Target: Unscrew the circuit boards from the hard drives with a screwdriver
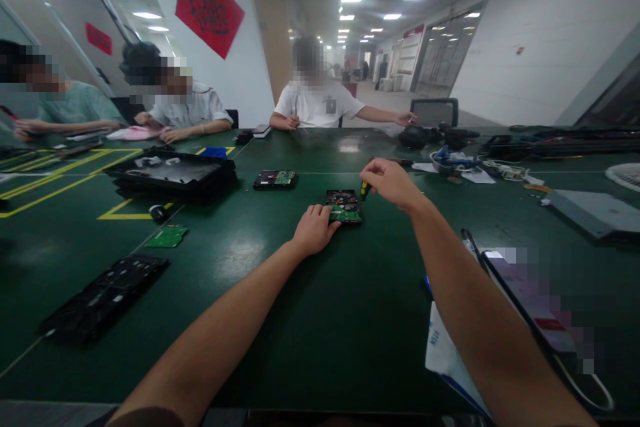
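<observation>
"Two bare forearms (240, 320) reach forward over the dark green table (380, 293). Where do they lead?"

"To the flat, rectangular black-and-green hard drive (343, 203), lying on the table between the hands."

"How is the left hand (316, 228) set?"

"Palm down at the drive's left side, fingers close together and bent, their tips at its edge, thumb along the near side. It touches the drive, but whether it truly grips I can't tell."

"And the right hand (387, 183)?"

"Raised just right of the drive, wrist bent, fingertips pinched around a slim yellow-and-black tool (365, 188) pointing down. Probably a screwdriver, though its tip is too small to make out."

"Anything else close by?"

"Another flat black-and-green drive (275, 179), beyond the first and to its left."
</observation>
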### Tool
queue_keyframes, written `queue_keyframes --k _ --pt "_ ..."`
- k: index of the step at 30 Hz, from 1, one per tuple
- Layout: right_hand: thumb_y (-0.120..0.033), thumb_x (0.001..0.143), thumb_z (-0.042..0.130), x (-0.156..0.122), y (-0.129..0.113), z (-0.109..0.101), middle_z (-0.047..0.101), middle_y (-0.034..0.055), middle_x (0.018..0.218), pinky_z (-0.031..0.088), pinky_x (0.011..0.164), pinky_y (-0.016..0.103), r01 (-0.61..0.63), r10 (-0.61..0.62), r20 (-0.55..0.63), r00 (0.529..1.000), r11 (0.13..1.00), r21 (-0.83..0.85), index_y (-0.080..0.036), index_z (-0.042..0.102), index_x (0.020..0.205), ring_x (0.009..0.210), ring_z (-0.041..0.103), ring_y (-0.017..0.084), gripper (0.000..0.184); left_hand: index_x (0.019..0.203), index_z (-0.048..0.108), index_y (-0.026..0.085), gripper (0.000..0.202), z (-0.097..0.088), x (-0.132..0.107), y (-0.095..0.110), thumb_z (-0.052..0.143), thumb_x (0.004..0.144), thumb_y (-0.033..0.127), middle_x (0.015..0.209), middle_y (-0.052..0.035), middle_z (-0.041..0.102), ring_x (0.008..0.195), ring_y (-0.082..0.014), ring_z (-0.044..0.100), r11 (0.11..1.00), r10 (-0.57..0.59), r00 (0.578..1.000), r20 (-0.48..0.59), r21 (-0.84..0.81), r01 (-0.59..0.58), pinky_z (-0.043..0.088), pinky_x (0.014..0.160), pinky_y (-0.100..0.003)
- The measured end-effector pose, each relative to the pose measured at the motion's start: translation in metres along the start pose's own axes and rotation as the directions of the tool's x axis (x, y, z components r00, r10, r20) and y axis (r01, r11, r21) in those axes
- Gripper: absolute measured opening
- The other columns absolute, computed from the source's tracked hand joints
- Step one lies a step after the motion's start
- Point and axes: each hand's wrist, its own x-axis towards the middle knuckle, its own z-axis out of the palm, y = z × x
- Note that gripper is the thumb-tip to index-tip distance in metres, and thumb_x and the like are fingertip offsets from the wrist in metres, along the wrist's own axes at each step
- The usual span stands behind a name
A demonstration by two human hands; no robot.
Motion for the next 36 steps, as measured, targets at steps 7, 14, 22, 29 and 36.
queue_keyframes --k 7,14,22,29,36 --pt "-0.045 0.099 0.053 -0.004 -0.005 0.003 0.071 0.0056 0.086 0.047 0.053 0.03 0.015 -0.029 0.12 0.992 0.993 0.115 -0.02 0.066 0.096 0.055 0.062 0.014 0.028 0.137 0.053 0.016 0.049 -0.001 0.0 0.0 0.049 0.102 0.05 0.123 -0.0153 0.062 0.118 -0.0314 0.053 1.0 -0.007 1.0 0.001 -0.018 0.007 0.045 0.101 -0.044" --pt "-0.039 0.092 0.063 -0.003 -0.008 0.005 0.073 0.0064 0.088 0.048 0.068 0.032 0.077 -0.075 0.023 0.997 0.993 -0.088 -0.019 0.071 0.093 0.07 0.064 0.017 0.022 0.138 0.052 0.015 0.05 0.001 0.0 0.0 0.049 0.102 0.049 0.123 -0.0155 0.061 0.119 -0.0311 0.053 1.0 -0.001 1.0 -0.007 -0.013 0.001 0.045 0.101 -0.044" --pt "-0.044 0.099 0.053 -0.007 -0.012 0.002 0.075 0.007 0.098 0.047 0.056 0.031 0.056 -0.056 0.107 0.993 0.998 0.008 -0.019 0.069 0.093 0.051 0.06 0.01 0.03 0.137 0.053 0.015 0.049 0.0 0.001 0.0 0.05 0.101 0.049 0.122 -0.0154 0.061 0.118 -0.0313 0.053 1.0 -0.005 1.0 -0.011 -0.026 0.004 0.045 0.101 -0.044" --pt "-0.044 0.097 0.056 -0.003 -0.005 0.001 0.074 0.0071 0.092 0.049 0.059 0.03 0.072 -0.072 0.11 0.991 0.997 0.003 -0.019 0.072 0.101 0.062 0.064 0.015 0.03 0.136 0.053 0.016 0.048 -0.001 0.0 0.001 0.049 0.102 0.049 0.123 -0.0153 0.061 0.12 -0.0312 0.053 1.0 -0.005 1.0 -0.004 -0.024 0.005 0.045 0.102 -0.044" --pt "-0.038 0.093 0.06 -0.005 -0.01 0.001 0.076 0.007 0.092 0.047 0.057 0.03 0.022 -0.02 0.031 0.999 0.998 -0.065 -0.018 0.068 0.091 0.051 0.058 0.011 0.022 0.137 0.053 0.015 0.049 -0.002 0.0 0.0 0.049 0.101 0.049 0.123 -0.0163 0.061 0.119 -0.0317 0.053 0.999 0.002 1.0 0.001 -0.033 -0.002 0.045 0.101 -0.045"
